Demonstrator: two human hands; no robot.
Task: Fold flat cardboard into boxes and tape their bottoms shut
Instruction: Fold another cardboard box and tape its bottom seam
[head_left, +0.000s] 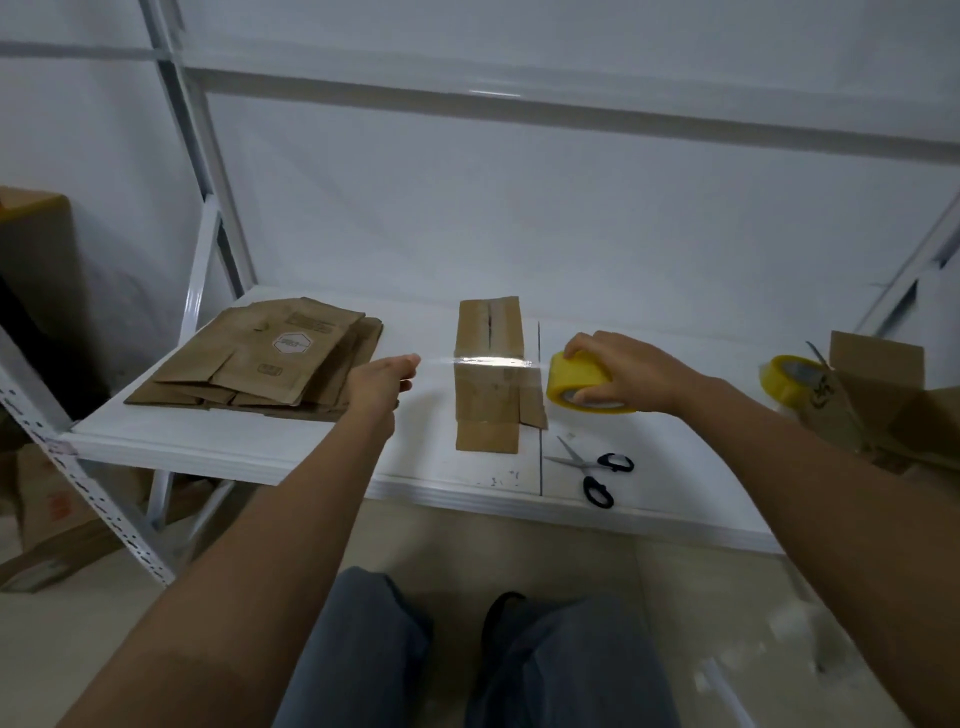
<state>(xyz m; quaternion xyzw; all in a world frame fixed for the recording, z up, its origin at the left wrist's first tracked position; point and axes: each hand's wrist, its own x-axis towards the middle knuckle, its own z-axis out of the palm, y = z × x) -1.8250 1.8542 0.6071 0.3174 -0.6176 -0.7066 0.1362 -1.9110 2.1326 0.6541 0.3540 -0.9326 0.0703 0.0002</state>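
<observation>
Box in hand: one folded cardboard box (489, 371) stood on the white desk (270, 452), its bottom flaps turned up and closed, with a seam gap showing along the middle toward the far end.
Tape strip: a length of clear tape (491, 360) was stretched across the flaps, crosswise to the seam; whether it was already pressed down could not be told.
Left hand: the left hand (382, 379) pinched the free end of the strip between thumb and fingertips, just left of the box.
Right hand: the right hand (621, 366) gripped the yellow tape roll (582, 385) from above, fingers curled over it, just right of the box.
Done so far: this box looked folded into shape; opened cardboard at the right edge (878, 384) may have been a finished box, but that was unclear.
Still to do on this box: by my reading, laying the strip down, cutting it, and probably taping along the seam itself.
Cutting tool: black-handled scissors (592, 470) lay open near the front edge of the desk, untouched.
Remaining stock: a stack of flat cardboard (265, 358) lay to the left, not yet folded, so most of the task seemed left.
Spare: a second tape roll (789, 382) sat at the right.
</observation>
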